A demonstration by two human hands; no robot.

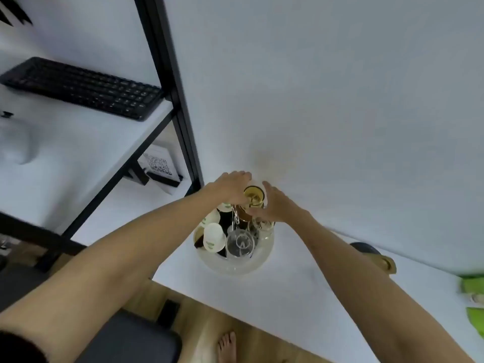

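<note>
A round white tray (259, 260) stands on the white table and carries a metal cup rack with several upturned cups. Among them are a white cup with a green mark (214, 237) and a clear glass (239, 243). An amber glass (253, 196) sits at the far side of the rack. My left hand (230, 187) cups it from the left, fingers curled over its top. From the right, my right hand (277, 205) curls round it, thumb near its base.
A black-framed white shelf (125, 142) stands to the left with a black keyboard (83, 87) on it and a QR-code card (157, 165) beneath. At the right table edge lie a dark round object (365, 248) and green items (474, 286). A grey chair (136, 339) and a bare foot (227, 347) are below.
</note>
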